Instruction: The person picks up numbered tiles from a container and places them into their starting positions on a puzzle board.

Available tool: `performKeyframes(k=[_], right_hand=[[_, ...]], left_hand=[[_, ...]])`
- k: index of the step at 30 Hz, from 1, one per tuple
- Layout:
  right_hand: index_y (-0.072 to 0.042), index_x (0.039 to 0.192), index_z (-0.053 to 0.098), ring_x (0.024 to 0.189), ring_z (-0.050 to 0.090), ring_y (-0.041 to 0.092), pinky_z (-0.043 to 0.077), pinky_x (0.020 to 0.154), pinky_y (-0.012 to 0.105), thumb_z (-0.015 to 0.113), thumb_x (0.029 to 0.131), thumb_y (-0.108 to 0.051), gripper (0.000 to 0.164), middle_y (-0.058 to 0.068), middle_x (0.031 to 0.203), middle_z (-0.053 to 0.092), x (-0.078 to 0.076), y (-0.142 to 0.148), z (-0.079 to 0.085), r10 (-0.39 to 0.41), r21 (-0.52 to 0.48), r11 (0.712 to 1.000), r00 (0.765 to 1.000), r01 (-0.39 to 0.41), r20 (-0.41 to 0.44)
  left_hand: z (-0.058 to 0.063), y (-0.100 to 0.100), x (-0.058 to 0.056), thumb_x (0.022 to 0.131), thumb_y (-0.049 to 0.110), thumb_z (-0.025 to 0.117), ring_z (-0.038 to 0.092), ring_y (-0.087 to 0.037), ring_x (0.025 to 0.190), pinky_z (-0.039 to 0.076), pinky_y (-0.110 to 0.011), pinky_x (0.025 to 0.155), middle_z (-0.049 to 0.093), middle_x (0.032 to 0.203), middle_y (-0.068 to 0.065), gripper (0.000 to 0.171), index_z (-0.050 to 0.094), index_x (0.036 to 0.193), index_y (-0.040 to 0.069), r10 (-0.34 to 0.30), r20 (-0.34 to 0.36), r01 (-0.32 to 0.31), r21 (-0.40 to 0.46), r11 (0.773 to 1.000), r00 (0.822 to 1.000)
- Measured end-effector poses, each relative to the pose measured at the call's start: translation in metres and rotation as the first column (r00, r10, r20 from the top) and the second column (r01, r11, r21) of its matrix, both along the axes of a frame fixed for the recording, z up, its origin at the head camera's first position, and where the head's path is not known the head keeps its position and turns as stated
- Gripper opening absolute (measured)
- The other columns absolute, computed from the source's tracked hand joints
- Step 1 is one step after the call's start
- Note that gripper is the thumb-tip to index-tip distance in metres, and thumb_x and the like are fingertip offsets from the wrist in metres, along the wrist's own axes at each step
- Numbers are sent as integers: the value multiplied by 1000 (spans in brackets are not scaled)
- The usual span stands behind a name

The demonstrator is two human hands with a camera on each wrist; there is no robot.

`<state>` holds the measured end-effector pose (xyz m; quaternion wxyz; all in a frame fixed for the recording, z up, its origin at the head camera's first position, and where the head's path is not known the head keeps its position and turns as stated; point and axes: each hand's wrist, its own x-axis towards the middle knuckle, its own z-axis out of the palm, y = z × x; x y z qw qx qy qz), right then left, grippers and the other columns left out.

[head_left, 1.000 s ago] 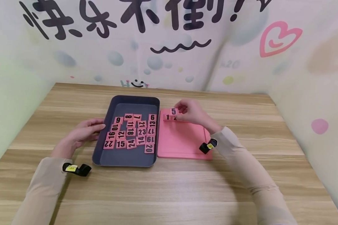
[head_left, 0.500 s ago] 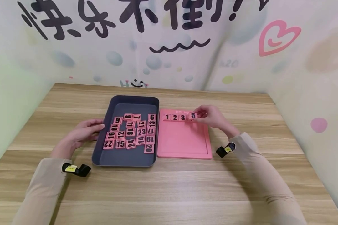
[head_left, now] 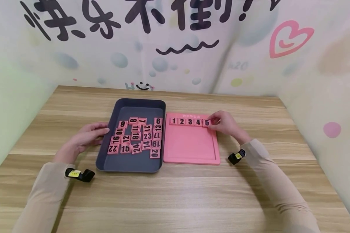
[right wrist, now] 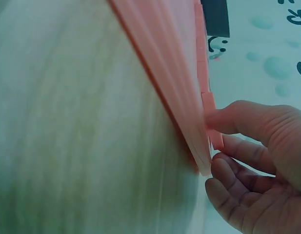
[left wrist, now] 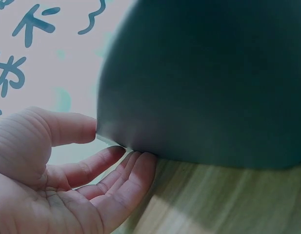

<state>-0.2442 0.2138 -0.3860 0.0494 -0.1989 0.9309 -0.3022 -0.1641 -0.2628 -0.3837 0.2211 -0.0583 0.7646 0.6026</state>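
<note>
At the far right corner of the pink board point(head_left: 189, 144), my right hand point(head_left: 227, 124) pinches the square number 5 tile point(head_left: 206, 123) between thumb and fingers. The tile ends a row that runs 1, 2, 3, 4, 5 along the board's far edge. In the right wrist view the pink tile point(right wrist: 217, 140) stands slightly proud of its neighbours. My left hand point(head_left: 86, 137) rests against the left side of the dark grey tray point(head_left: 125, 165), fingers relaxed. Its thumb and fingertips touch the tray wall point(left wrist: 199, 112) in the left wrist view.
Several loose number tiles lie in the tray, such as the 6 tile point(head_left: 158, 121) and 22 tile point(head_left: 113, 149), some turned sideways or upside down. Board and tray stand side by side on the wooden table point(head_left: 175, 200). A printed wall point(head_left: 169, 74) rises behind it.
My right hand has carried the 5 tile rightward along the top row, from above tiles 1 and 2 to beside tile 4. The left hand and tray have stayed put.
</note>
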Motion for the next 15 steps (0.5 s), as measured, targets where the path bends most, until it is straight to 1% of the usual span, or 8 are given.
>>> performKeyframes(k=[4, 9, 15], right_hand=[[7, 98, 67, 81, 54, 28, 49, 70, 36, 75, 75, -3, 26, 16, 87, 55, -1, -2, -1, 3, 34, 999, 1000, -2, -30], [7, 97, 68, 80, 54, 28, 48, 69, 36, 75, 77, -4, 24, 17, 88, 57, -1, -5, 0, 12, 68, 998, 998, -7, -62], [8, 99, 68, 79, 56, 29, 49, 70, 37, 77, 76, -5, 28, 17, 86, 58, 1, -10, 2, 30, 73, 997, 997, -24, -73]], left_hand=[[0, 0, 1, 98, 20, 50, 57, -3, 87, 51, -23, 78, 53, 114, -5, 58, 25, 142, -9, 4, -1, -4, 8, 1000, 1000], [-1, 0, 2, 98, 20, 49, 58, -3, 86, 51, -23, 78, 55, 107, 1, 57, 26, 142, -9, 6, -3, -6, 11, 1000, 1000], [-1, 0, 2, 99, 21, 48, 58, -3, 87, 50, -23, 78, 51, 117, -9, 58, 25, 142, -10, 2, -12, -3, -4, 1000, 1000]])
